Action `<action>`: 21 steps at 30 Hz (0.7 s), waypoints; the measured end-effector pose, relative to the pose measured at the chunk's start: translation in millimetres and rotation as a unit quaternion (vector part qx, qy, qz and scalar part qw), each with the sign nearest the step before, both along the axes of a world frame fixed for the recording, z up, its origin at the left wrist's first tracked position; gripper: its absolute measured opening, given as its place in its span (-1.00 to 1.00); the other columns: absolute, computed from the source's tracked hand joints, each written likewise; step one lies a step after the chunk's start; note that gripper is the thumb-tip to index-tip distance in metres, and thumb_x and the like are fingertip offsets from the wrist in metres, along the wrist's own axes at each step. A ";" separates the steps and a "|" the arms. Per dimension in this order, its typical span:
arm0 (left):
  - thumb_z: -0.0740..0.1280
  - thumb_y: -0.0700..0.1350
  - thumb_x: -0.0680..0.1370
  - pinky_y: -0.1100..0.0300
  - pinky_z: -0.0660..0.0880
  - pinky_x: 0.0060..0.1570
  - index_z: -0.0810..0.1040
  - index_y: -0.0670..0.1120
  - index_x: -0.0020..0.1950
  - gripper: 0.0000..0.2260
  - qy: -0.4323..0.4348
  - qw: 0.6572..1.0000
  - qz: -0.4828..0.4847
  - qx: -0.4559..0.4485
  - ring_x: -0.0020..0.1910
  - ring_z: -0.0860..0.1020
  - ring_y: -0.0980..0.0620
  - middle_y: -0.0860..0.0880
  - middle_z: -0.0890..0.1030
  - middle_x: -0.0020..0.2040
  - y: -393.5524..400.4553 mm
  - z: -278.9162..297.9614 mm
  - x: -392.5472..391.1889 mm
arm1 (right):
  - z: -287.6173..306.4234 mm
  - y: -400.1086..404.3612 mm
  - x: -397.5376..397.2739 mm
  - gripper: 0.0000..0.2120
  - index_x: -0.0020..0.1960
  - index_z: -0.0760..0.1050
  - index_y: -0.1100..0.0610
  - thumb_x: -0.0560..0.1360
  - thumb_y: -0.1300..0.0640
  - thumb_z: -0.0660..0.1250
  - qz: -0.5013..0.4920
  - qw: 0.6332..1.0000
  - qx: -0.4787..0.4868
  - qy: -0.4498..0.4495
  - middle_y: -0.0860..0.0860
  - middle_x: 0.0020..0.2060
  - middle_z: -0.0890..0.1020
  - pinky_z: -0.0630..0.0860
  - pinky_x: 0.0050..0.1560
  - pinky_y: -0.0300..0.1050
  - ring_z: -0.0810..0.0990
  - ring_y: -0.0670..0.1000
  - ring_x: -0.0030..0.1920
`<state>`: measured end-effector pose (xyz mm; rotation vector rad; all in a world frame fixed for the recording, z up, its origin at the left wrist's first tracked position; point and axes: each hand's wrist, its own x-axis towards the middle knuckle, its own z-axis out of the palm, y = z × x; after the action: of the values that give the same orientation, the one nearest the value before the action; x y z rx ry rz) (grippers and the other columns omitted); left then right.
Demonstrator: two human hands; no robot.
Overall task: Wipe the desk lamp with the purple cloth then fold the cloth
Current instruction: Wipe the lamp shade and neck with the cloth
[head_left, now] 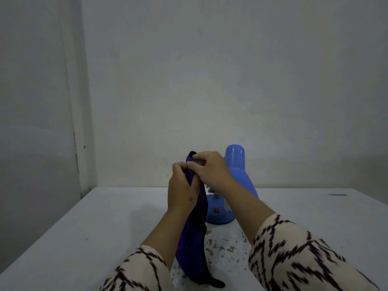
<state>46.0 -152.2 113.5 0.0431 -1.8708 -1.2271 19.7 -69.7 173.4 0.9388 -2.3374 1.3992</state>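
cloth: purple cloth (194, 244) limp, light, hangs beside desk lamp (235, 164)
hands: left hand (181, 189), right hand (207, 171) both pinched closed on its top edge
hold: grip corners, likely best

Cloth (193, 246): deep purple, black trim at its edges. Lamp (235, 164): light blue shade and base, small orange-red switch (216, 210) on base. Sleeves (294, 248): cream, black zigzag pattern. Desk (84, 227): pale grey-white, brown speckles at 6 o'clock of lamp.

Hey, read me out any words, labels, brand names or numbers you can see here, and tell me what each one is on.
None can be read.
Lamp: no visible label; its base has only a small orange switch, unmarked.
Cloth: plain purple with dark edging.
Sleeves: zigzag pattern, no letters.
Table: only specks and stains.
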 end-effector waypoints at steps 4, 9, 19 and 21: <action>0.19 -0.12 0.59 0.34 0.42 -0.44 0.30 -0.07 0.01 -0.93 -0.010 1.000 -0.005 0.010 -0.32 0.49 0.10 0.09 0.48 -0.25 1.4 1.8 -7.2 | 5.3 3.3 -6.6 -0.81 0.01 0.58 0.18 0.52 0.10 0.27 0.006 1.000 0.011 0.007 0.05 -0.15 0.64 0.55 -0.03 -0.10 0.58 0.00 -0.12; 0.11 -0.09 0.61 0.38 0.31 -0.48 0.28 -0.13 -0.05 -0.88 -0.021 0.998 0.013 0.052 -0.36 0.38 0.11 0.03 0.41 -0.30 -0.3 3.2 -18.3 | 16.6 21.7 -23.5 -0.84 -0.10 0.58 0.16 0.52 0.16 0.24 -0.044 0.994 -0.094 0.040 0.07 -0.18 0.64 0.47 -0.16 -0.27 0.55 -0.03 -0.19; 0.08 -0.10 0.62 0.46 0.33 -0.35 0.36 -0.13 -0.02 -0.86 -0.004 0.997 -0.057 0.054 -0.29 0.39 0.14 0.06 0.43 -0.24 15.2 4.6 -37.9 | -10.6 74.2 -80.3 -0.54 0.48 0.06 -0.06 0.61 0.02 0.06 -0.061 0.997 -0.029 -0.038 -0.04 0.49 0.14 0.17 0.39 -0.02 0.15 0.04 0.47; 0.09 -0.13 0.62 0.50 0.34 -0.26 0.41 -0.07 0.04 -0.88 -0.002 0.995 -0.099 0.022 -0.20 0.46 0.17 0.10 0.49 -0.16 21.9 5.7 -41.0 | -17.5 73.1 -81.9 -0.54 0.48 0.03 -0.09 0.61 -0.02 0.03 -0.038 0.998 -0.039 -0.037 -0.07 0.50 0.11 0.15 0.38 -0.07 0.12 0.01 0.48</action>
<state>5.0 -130.4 119.2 -0.1197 -1.8853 -1.4035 -62.2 3.4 155.9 0.7823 -2.3251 1.5074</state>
